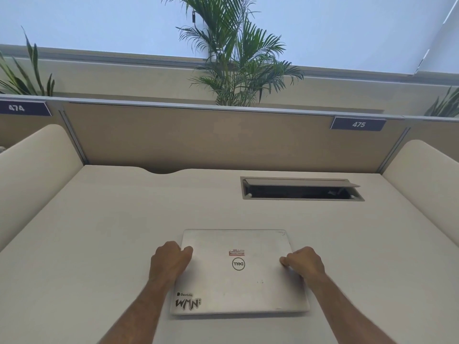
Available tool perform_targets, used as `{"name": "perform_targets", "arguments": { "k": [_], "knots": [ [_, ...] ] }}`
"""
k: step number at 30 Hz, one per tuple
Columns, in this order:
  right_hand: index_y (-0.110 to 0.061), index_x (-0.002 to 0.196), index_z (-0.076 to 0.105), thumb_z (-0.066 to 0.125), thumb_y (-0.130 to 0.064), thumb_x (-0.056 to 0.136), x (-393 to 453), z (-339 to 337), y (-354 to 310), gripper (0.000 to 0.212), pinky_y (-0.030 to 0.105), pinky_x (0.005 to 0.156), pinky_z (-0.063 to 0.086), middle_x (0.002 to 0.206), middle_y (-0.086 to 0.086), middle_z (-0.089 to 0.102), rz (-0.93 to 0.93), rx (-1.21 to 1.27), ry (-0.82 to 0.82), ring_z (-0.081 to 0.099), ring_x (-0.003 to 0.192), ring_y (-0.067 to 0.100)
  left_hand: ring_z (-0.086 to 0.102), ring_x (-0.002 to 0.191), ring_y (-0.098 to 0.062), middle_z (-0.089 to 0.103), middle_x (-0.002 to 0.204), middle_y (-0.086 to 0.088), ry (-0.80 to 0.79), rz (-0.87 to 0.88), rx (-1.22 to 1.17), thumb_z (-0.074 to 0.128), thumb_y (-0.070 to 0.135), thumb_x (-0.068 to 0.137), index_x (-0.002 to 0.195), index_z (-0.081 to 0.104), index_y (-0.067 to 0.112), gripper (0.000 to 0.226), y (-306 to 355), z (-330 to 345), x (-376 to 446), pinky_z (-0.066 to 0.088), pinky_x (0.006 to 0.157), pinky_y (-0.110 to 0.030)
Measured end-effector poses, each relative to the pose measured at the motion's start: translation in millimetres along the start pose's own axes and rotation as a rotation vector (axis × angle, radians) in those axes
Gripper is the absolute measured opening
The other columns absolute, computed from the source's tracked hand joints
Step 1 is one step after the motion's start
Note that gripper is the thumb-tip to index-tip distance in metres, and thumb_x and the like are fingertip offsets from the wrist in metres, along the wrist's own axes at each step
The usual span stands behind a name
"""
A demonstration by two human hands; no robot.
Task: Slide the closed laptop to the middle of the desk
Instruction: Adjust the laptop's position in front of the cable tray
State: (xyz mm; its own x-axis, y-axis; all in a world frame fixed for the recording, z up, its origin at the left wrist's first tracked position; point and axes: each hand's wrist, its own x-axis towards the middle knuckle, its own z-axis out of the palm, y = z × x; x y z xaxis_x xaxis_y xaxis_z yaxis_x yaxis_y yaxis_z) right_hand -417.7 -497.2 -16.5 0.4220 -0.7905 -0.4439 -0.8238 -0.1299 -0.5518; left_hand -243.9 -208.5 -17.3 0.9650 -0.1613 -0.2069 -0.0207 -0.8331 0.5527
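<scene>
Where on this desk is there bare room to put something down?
Bare desk lies left of the laptop, right of it toward the side panel, and between it and the open cable hatch. Crowded only at the laptop, gripped by the left hand and right hand.

The fingers (166, 247) of the left hand (169, 263) curl under the laptop's (241, 281) left edge, their tips hidden; the right hand (304, 263) covers its right edge likewise. Both forearms run off the near edge. The inside of the open cable box (300, 192) is too dark to read. The surface (99, 219) is cut off left, right and near.
</scene>
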Motion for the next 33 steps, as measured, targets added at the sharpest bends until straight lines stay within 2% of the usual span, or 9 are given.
{"name": "perform_targets", "arguments": {
  "k": [3, 10, 13, 15, 18, 21, 27, 30, 33],
  "knots": [
    [-0.003, 0.083, 0.069, 0.074, -0.026, 0.061, 2.5, 0.9, -0.1, 0.033, 0.026, 0.051, 0.039, 0.072, 0.006, 0.07, -0.003, -0.024, 0.002, 0.064, 0.065, 0.02, 0.05, 0.054, -0.019, 0.057, 0.059, -0.001, 0.005, -0.001, 0.015, 0.055, 0.032, 0.076, 0.057, 0.049, 0.015, 0.026, -1.0, 1.7, 2.1, 0.032, 0.052, -0.03],
    [-0.004, 0.072, 0.065, 0.075, -0.025, 0.063, 2.7, -0.4, -2.6, 0.025, 0.024, 0.049, 0.04, 0.065, 0.004, 0.067, -0.035, -0.085, 0.01, 0.062, 0.059, 0.018, 0.059, 0.072, -0.028, 0.064, 0.074, -0.005, -0.029, 0.025, 0.069, 0.053, 0.037, 0.079, 0.069, 0.055, 0.013, 0.027, -2.3, 2.7, 1.7, 0.037, 0.061, -0.033],
    [-0.01, 0.062, 0.059, 0.075, -0.026, 0.062, -1.7, -1.7, -3.9, 0.023, 0.025, 0.049, 0.038, 0.057, 0.001, 0.06, -0.069, -0.093, 0.011, 0.058, 0.054, 0.02, 0.065, 0.081, -0.034, 0.065, 0.073, -0.011, -0.018, 0.053, 0.057, 0.051, 0.044, 0.083, 0.064, 0.05, 0.012, 0.037, -3.1, 4.1, -0.4, 0.037, 0.06, -0.033],
    [-0.014, 0.061, 0.051, 0.075, -0.032, 0.062, -6.9, -1.6, -6.1, 0.03, 0.025, 0.049, 0.037, 0.057, -0.001, 0.056, -0.103, -0.108, 0.029, 0.055, 0.053, 0.019, 0.066, 0.087, -0.034, 0.07, 0.085, -0.014, 0.011, 0.072, 0.062, 0.048, 0.055, 0.085, 0.074, 0.059, 0.007, 0.05, -2.5, 5.2, -2.8, 0.043, 0.066, -0.035],
    [-0.015, 0.091, 0.056, 0.072, -0.044, 0.067, -15.8, 3.6, -12.3, 0.041, 0.029, 0.059, 0.043, 0.09, 0.001, 0.063, -0.19, -0.185, 0.152, 0.062, 0.079, 0.022, 0.061, 0.099, -0.028, 0.066, 0.104, -0.005, 0.082, 0.161, 0.199, 0.043, 0.065, 0.084, 0.104, 0.062, 0.014, 0.058, 2.1, 6.1, -7.4, 0.052, 0.082, -0.039],
    [-0.014, 0.125, 0.055, 0.07, -0.049, 0.075, -24.1, 14.3, -23.5, 0.063, 0.036, 0.083, 0.049, 0.121, 0.005, 0.06, -0.334, -0.23, 0.251, 0.058, 0.114, 0.027, 0.052, 0.117, -0.025, 0.058, 0.129, -0.002, 0.13, 0.352, 0.326, 0.044, 0.063, 0.088, 0.132, 0.051, 0.017, 0.064, 12.0, 9.5, -10.0, 0.047, 0.092, -0.04],
    [-0.013, 0.13, 0.056, 0.071, -0.045, 0.081, -41.1, 36.5, -46.2, 0.061, 0.04, 0.103, 0.043, 0.128, 0.004, 0.061, -0.689, -0.208, 0.281, 0.054, 0.121, 0.027, 0.05, 0.126, -0.026, 0.059, 0.132, -0.005, 0.217, 0.628, 0.347, 0.048, 0.06, 0.086, 0.135, 0.052, 0.011, 0.069, 39.0, 16.9, -27.1, 0.042, 0.104, -0.041],
    [-0.009, 0.134, 0.056, 0.069, -0.045, 0.083, -47.1, 47.7, -47.0, 0.064, 0.039, 0.111, 0.038, 0.137, 0.008, 0.059, -0.844, -0.251, 0.273, 0.05, 0.13, 0.028, 0.037, 0.14, -0.027, 0.048, 0.148, -0.007, 0.181, 0.665, 0.373, 0.042, 0.062, 0.089, 0.144, 0.043, 0.011, 0.075, 45.2, 22.7, -37.5, 0.028, 0.117, -0.045],
    [-0.008, 0.151, 0.037, 0.053, -0.055, 0.092, -48.7, 58.9, -41.0, 0.077, 0.04, 0.124, 0.019, 0.159, 0.012, 0.036, -0.9, -0.39, 0.218, 0.026, 0.15, 0.027, 0.016, 0.151, -0.024, 0.027, 0.162, -0.006, 0.141, 0.655, 0.419, 0.029, 0.066, 0.092, 0.153, 0.028, 0.014, 0.081, 44.3, 31.5, -45.1, 0.011, 0.123, -0.047]
  ]
}}
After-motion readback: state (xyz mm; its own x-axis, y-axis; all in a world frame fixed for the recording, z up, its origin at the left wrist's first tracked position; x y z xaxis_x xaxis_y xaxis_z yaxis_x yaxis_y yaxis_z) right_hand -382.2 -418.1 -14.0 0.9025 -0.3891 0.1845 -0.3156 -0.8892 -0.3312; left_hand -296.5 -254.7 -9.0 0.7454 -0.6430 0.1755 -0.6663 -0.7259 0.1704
